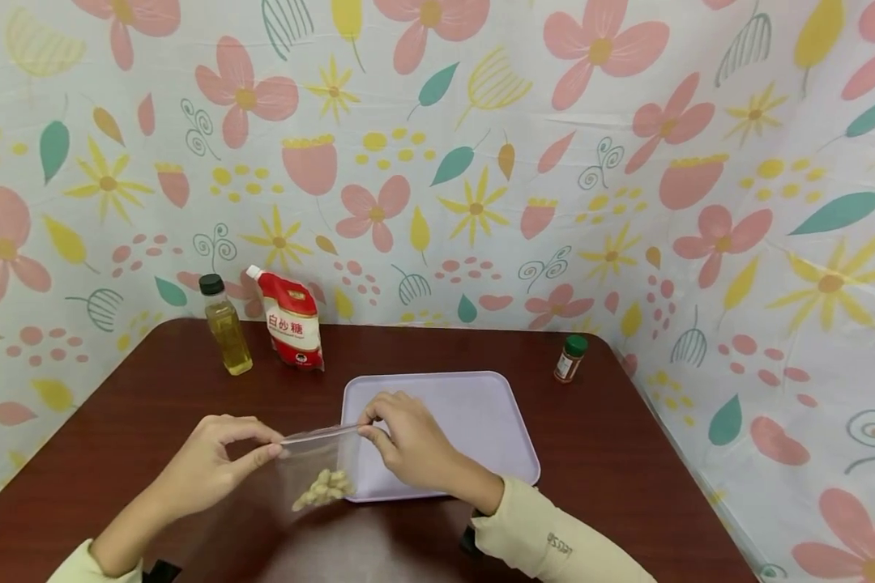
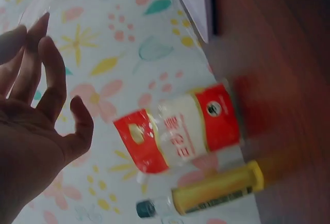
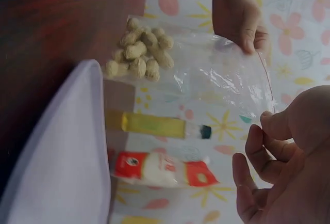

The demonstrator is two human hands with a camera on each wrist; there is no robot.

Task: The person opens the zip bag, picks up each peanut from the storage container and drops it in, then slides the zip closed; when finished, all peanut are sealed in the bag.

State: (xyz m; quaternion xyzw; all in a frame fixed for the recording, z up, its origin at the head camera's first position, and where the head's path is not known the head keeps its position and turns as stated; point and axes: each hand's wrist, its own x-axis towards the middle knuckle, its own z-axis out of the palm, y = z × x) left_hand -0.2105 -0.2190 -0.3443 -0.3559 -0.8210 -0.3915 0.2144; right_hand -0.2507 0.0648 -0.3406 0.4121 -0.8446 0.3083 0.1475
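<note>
A clear zip bag hangs between both hands, with several unshelled peanuts gathered at its bottom. My left hand pinches one top corner between thumb and finger. At the opposite corner, my right hand pinches the top edge, where a red zip line shows in the right wrist view. In the head view the bag's right side overlaps the left edge of a pale lilac tray. Only a thin part of the bag's film shows in the left wrist view, above my fingertips.
At the back left of the dark wooden table stand an oil bottle with a dark cap and a red and white sugar pouch. A small green-lidded spice jar is at the back right. A flowered cloth hangs behind.
</note>
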